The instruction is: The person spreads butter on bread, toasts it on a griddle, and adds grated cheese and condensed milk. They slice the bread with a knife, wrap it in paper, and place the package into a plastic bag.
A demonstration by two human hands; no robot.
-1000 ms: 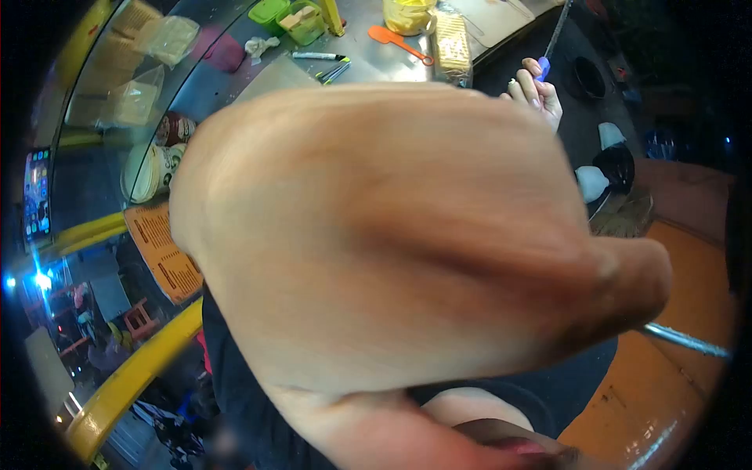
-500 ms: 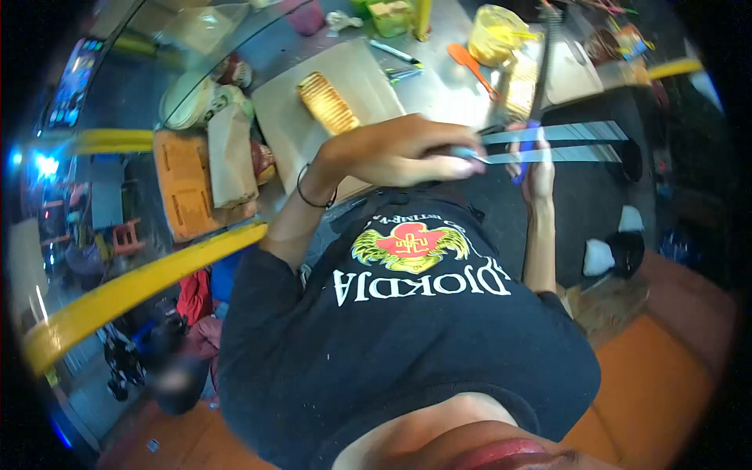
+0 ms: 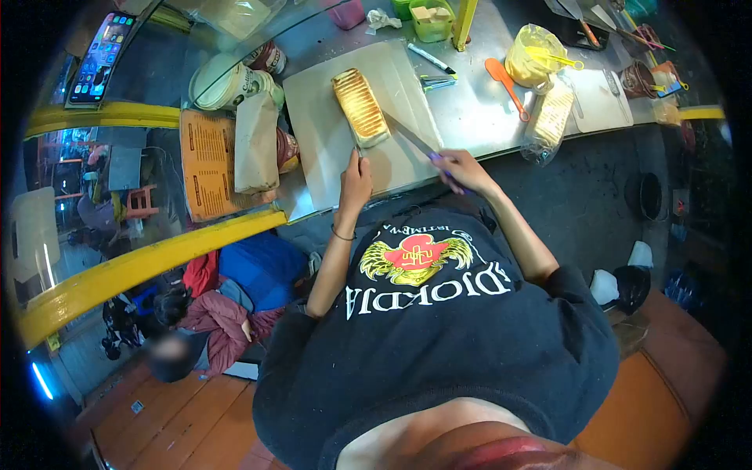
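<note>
Black T-shirt [image 3: 439, 345], winged red emblem [image 3: 415, 258], dark wristband [image 3: 342, 236]

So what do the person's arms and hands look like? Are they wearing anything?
The left hand and right hand wear no gloves. The left one has a thin dark band round its wrist; I see none on the right. The short sleeves are black, like the rest of the T-shirt.

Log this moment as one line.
right hand: holds purple-handled knife, blade beside toasted bread | left hand: at bread's near end | bread: on pale board
</note>
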